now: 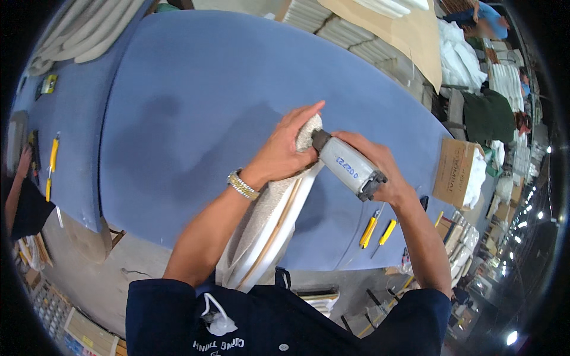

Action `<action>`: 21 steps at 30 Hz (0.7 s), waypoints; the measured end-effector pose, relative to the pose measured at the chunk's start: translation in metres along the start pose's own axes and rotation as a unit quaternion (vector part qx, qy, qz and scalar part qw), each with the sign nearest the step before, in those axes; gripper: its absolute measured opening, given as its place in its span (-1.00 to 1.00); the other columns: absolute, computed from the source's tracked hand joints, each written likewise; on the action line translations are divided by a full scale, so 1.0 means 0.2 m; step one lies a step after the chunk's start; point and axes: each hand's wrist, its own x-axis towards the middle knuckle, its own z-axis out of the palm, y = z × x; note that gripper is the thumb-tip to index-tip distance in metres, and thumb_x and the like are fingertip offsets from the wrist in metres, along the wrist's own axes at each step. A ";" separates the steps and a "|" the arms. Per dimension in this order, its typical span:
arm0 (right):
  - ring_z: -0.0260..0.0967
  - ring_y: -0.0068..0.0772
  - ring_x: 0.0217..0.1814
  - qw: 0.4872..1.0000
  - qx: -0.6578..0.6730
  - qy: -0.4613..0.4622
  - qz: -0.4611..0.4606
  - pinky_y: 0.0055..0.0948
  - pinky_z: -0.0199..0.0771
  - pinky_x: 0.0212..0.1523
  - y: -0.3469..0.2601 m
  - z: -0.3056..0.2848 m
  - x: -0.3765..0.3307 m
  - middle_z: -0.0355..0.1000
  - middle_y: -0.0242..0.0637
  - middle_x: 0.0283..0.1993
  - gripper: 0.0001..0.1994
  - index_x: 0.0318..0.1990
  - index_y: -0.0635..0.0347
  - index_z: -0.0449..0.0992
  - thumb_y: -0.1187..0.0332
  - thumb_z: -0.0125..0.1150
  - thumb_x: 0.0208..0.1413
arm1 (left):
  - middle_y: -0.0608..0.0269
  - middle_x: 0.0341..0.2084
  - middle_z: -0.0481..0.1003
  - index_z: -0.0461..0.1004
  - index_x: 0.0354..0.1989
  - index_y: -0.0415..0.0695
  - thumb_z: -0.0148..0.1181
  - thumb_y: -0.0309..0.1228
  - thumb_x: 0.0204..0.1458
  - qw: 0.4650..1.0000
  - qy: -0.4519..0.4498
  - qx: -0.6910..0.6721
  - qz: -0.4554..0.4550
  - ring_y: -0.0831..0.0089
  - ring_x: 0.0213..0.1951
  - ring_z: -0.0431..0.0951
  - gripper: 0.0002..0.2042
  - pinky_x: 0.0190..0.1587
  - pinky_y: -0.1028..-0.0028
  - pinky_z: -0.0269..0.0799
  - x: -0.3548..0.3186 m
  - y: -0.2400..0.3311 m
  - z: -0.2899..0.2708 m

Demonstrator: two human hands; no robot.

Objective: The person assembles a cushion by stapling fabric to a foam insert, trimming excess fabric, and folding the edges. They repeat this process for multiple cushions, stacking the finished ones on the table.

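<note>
The left hand [285, 153] grips beige fabric [305, 135] at the far end of a curved, white-edged piece [280, 230], which runs from the person's body out over the blue table [196, 59]; the right hand [373, 159] wraps around a grey handheld tool [349, 165], its dark nose right beside the left fingers. Cloth drawn taut, nose square and fingertips clear would, I judge, make clean work. Beyond the right arm, a cardboard box [452, 172] bears soft white material [477, 181] at its open side
</note>
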 end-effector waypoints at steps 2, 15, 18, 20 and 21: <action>0.52 0.08 0.19 1.000 -0.009 0.002 -0.012 -0.21 0.52 0.18 -0.01 -0.01 -0.01 0.49 -0.10 0.25 -0.05 0.37 0.04 0.32 0.34 0.52 -0.39 | 0.03 0.31 0.31 0.15 0.51 0.05 0.27 -0.59 -0.15 1.000 0.001 0.000 -0.002 0.11 0.36 0.29 -0.10 0.43 0.20 0.18 0.00 0.01 0.00; 0.54 0.08 0.11 0.995 -0.029 -0.042 0.081 -0.27 0.54 0.10 -0.10 -0.10 0.03 0.55 -0.12 0.10 -0.19 0.28 0.05 0.41 0.39 0.44 -0.34 | -0.05 0.35 0.25 0.01 0.55 0.02 0.35 -0.53 -0.15 0.996 0.013 0.088 -0.023 -0.02 0.41 0.20 -0.02 0.46 -0.01 0.02 -0.02 0.03 0.09; 0.55 0.09 0.06 0.995 -0.055 -0.046 0.075 -0.30 0.55 0.06 -0.12 -0.10 0.08 0.56 -0.13 0.06 -0.23 0.25 0.06 0.43 0.42 0.42 -0.32 | -0.08 0.37 0.21 -0.03 0.55 0.00 0.36 -0.49 -0.15 0.995 0.028 0.091 -0.026 -0.07 0.43 0.16 0.00 0.46 -0.08 -0.02 -0.05 0.02 0.10; 0.55 0.10 0.03 0.993 -0.074 -0.052 0.076 -0.30 0.55 0.05 -0.15 -0.11 0.10 0.57 -0.13 0.04 -0.27 0.23 0.07 0.44 0.44 0.42 -0.28 | -0.09 0.39 0.19 -0.03 0.55 -0.01 0.36 -0.46 -0.14 0.996 0.033 0.079 -0.011 -0.08 0.43 0.14 0.00 0.45 -0.07 -0.01 -0.04 0.00 0.11; 0.55 0.11 0.02 0.992 -0.078 -0.056 0.085 -0.29 0.55 0.05 -0.18 -0.11 0.10 0.57 -0.12 0.03 -0.28 0.23 0.07 0.44 0.44 0.42 -0.25 | -0.10 0.39 0.19 -0.03 0.55 -0.02 0.36 -0.46 -0.13 0.996 0.033 0.085 -0.021 -0.08 0.43 0.15 -0.01 0.45 -0.06 0.00 -0.04 0.00 0.11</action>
